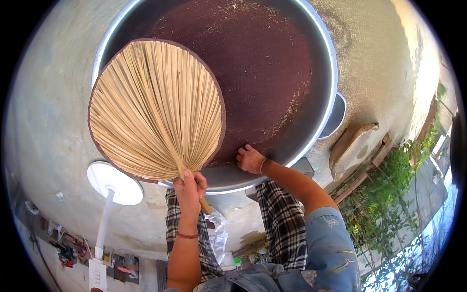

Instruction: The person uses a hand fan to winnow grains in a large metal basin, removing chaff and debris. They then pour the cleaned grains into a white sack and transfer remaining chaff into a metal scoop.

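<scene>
My left hand (pixel 189 189) is wrapped round the wooden handle of a large palm-leaf hand fan (pixel 158 112) with a dark bound edge. The fan is held over the left part of a wide round metal basin (pixel 332 63), hiding some of it. A layer of fine dark red-brown material (pixel 262 63) covers the basin's bottom, with pale straw bits (pixel 292 109) scattered mostly near its edge. Inside the near wall, my right hand (pixel 250 159) is at the near edge of that layer, its fingers curled in. What they hold, if anything, is hidden.
A white pedestal stand with a round base (pixel 116 184) is left of the basin. At the right are a small metal container (pixel 335 116), a long brown stone-like piece (pixel 351 148) and green plants (pixel 394 194). Chaff litters the concrete floor (pixel 372 73).
</scene>
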A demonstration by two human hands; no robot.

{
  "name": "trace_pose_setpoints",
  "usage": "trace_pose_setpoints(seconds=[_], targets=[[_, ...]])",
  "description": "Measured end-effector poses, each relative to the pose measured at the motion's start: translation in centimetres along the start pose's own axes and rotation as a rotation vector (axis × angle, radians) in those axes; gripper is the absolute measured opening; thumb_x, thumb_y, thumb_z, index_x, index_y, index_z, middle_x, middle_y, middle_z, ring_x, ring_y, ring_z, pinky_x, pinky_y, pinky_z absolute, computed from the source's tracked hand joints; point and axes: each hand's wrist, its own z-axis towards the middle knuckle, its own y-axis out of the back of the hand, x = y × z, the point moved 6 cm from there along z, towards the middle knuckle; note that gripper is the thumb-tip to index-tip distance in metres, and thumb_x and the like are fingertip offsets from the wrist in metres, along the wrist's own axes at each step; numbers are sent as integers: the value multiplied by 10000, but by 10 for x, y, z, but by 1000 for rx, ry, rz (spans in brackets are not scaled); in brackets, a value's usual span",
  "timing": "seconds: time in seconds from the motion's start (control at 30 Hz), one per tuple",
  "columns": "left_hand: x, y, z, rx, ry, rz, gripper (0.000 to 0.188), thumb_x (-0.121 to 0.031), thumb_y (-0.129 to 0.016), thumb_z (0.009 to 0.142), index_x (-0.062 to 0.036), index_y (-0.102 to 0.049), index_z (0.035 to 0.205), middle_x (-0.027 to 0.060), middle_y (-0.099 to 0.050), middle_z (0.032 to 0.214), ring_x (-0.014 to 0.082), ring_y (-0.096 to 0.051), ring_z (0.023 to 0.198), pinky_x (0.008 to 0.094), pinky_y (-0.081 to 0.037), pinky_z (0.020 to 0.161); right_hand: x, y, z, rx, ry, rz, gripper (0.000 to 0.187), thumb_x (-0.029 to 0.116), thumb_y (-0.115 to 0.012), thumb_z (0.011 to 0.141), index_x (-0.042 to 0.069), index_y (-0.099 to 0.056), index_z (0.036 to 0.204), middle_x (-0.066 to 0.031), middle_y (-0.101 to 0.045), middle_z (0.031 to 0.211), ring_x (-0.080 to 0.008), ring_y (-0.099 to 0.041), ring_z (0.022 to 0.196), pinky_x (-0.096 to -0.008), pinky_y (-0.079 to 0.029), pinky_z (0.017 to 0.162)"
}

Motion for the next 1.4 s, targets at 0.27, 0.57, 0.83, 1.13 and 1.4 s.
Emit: trace_pose_setpoints(seconds=[0.27,0.57,0.83,1.13,1.4], targets=[[-3,3,3,-90,-17,-62,484,-459,-401,930,-54,-459,671,37,-442,537,69,-344,372,188,-267,359,-165,142,-107,-606,-811,-58,285,106,-570,767,49,-529,1044,-139,-486,1159,-333,-485,1007,-411,-412,858],[-3,7,8,-122,21,-115,481,-437,-398,937,-55,-472,655,31,-445,526,66,-350,377,189,-261,357,-142,25,-114,57,-998,-18,196,111,-509,766,74,-566,949,-99,-541,1028,-289,-518,975,-399,-440,816],[-9,29,6,-183,-62,-113,499,-408,-410,941,-40,-500,616,31,-470,490,54,-361,359,181,-260,347,-192,245,41,-562,-557,-412,162,124,-522,739,87,-584,884,-64,-556,1010,-245,-503,1018,-374,-395,838],[-15,27,6,-140,-58,-51,467,-422,-398,942,-47,-459,670,26,-422,512,66,-337,391,203,-265,379,-293,295,134,-434,-571,-561,208,116,-509,784,132,-627,954,-28,-557,1004,-211,-491,1013,-356,-377,855],[-14,21,5,-98,-61,-37,468,-429,-394,941,-52,-455,672,23,-426,524,67,-351,399,202,-274,378,-286,247,-22,-740,-679,-460,261,77,-502,794,73,-564,1047,-95,-533,1131,-291,-495,1053,-401,-408,887]])
